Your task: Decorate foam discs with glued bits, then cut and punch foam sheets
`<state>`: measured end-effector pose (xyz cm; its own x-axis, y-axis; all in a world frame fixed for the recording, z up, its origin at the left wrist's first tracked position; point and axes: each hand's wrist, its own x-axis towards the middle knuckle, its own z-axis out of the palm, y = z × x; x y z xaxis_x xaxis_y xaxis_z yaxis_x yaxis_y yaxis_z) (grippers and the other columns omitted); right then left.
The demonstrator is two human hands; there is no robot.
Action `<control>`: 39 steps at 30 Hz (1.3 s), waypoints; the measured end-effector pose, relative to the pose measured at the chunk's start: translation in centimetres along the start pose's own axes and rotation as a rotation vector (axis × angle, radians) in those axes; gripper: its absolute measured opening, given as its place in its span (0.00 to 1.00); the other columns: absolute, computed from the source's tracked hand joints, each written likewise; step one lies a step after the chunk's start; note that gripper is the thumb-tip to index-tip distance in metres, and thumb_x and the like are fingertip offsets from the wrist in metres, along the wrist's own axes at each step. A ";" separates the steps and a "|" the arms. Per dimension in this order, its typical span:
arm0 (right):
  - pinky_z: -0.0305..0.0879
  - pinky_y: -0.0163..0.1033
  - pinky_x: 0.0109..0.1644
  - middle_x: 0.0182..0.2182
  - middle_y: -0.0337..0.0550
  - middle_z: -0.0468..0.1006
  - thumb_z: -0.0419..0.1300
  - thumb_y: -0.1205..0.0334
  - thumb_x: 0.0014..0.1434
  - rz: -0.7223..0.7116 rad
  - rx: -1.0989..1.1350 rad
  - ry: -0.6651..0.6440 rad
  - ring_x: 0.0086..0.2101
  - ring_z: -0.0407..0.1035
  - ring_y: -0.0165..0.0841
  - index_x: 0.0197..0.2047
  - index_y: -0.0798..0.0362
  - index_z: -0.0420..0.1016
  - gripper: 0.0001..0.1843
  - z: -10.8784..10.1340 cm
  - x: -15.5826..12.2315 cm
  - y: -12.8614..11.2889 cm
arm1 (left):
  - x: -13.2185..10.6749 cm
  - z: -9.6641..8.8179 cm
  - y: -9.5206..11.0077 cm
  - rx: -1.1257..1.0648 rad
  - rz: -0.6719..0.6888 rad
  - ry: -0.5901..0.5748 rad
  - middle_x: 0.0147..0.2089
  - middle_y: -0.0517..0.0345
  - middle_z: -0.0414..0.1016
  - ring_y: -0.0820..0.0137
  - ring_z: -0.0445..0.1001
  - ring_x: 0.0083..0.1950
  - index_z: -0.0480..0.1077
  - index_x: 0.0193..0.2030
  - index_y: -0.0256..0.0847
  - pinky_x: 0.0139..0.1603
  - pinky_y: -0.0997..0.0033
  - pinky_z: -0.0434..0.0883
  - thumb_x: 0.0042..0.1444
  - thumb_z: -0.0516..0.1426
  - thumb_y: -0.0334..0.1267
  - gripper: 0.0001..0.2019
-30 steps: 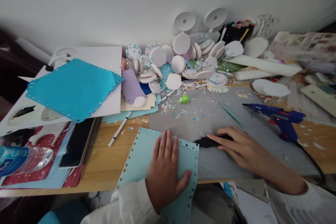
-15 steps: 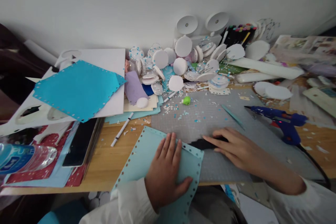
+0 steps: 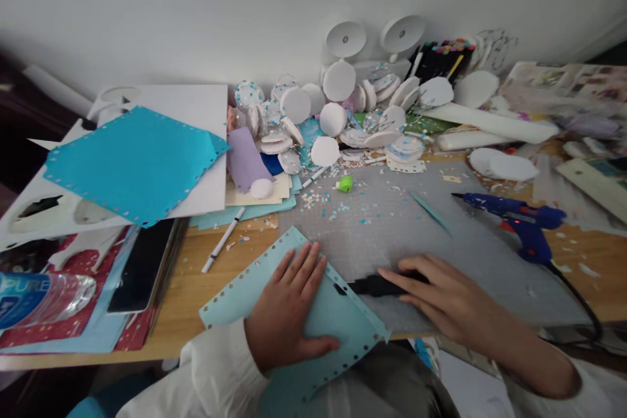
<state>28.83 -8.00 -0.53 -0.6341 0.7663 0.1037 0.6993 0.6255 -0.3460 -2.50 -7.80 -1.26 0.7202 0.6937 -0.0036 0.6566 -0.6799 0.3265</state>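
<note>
My left hand point(image 3: 287, 304) lies flat, fingers spread, on a light blue sheet point(image 3: 345, 326) with punched holes along its edges. The sheet sits at the front table edge, one corner hanging over it and another resting on the grey cutting mat point(image 3: 392, 222). My right hand point(image 3: 441, 297) rests on the mat just right of the sheet, its fingers laid over a black tool point(image 3: 365, 285). The tool's tip points left and touches the sheet's edge. Most of the tool is hidden under the fingers.
A blue glue gun point(image 3: 519, 225) lies at the mat's right with its cord trailing forward. White foam discs point(image 3: 333, 119) pile up at the back. A darker blue punched sheet point(image 3: 132, 166), phone point(image 3: 140, 271), water bottle point(image 3: 39, 297) and pen point(image 3: 223, 240) are at left.
My left hand has turned the light blue sheet clockwise, so a corner now points away from me. My right hand and the black tool have stayed in much the same place.
</note>
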 end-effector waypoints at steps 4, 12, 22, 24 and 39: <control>0.71 0.43 0.47 0.44 0.48 0.72 0.51 0.63 0.66 -0.007 0.000 -0.002 0.44 0.69 0.37 0.64 0.43 0.63 0.24 -0.3 1.3 0.0 | -0.1 0.1 -0.1 -0.019 0.000 0.006 0.73 0.35 0.37 0.46 0.41 0.73 0.40 0.72 0.31 0.69 0.44 0.45 0.50 0.52 0.69 0.54; 0.73 0.39 0.43 0.43 0.47 0.73 0.53 0.64 0.64 -0.044 -0.004 -0.065 0.42 0.71 0.35 0.64 0.43 0.63 0.25 -1.2 0.1 0.0 | 0.1 -1.0 -1.5 -0.140 0.167 -0.049 0.73 0.37 0.43 0.48 0.45 0.73 0.42 0.72 0.35 0.70 0.46 0.49 0.52 0.54 0.65 0.50; 0.72 0.40 0.45 0.45 0.47 0.72 0.53 0.66 0.64 -0.043 0.041 -0.091 0.44 0.69 0.35 0.65 0.43 0.61 0.27 -0.5 0.1 -0.1 | 0.4 -1.1 -2.6 -0.070 -0.004 -0.003 0.74 0.35 0.36 0.43 0.41 0.73 0.40 0.72 0.32 0.69 0.42 0.46 0.42 0.53 0.74 0.60; 0.72 0.41 0.46 0.45 0.47 0.72 0.53 0.65 0.64 -0.040 0.036 -0.072 0.45 0.69 0.36 0.65 0.43 0.61 0.26 -0.3 0.6 0.0 | 0.4 -1.0 -2.6 -0.069 -0.007 -0.012 0.74 0.36 0.35 0.43 0.41 0.73 0.40 0.72 0.33 0.69 0.42 0.46 0.42 0.53 0.74 0.60; 0.69 0.49 0.47 0.43 0.52 0.71 0.53 0.65 0.65 -0.039 -0.078 0.140 0.43 0.67 0.41 0.59 0.54 0.69 0.20 1.7 7.8 -0.3 | 0.3 -0.9 -2.4 -0.016 0.007 -0.001 0.74 0.33 0.33 0.44 0.39 0.73 0.40 0.72 0.30 0.70 0.45 0.46 0.43 0.51 0.75 0.60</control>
<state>23.10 -2.46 -1.15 -0.6127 0.7510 0.2463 0.7023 0.6603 -0.2662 -4.07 -5.70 -1.22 0.7250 0.6887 -0.0022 0.6479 -0.6810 0.3412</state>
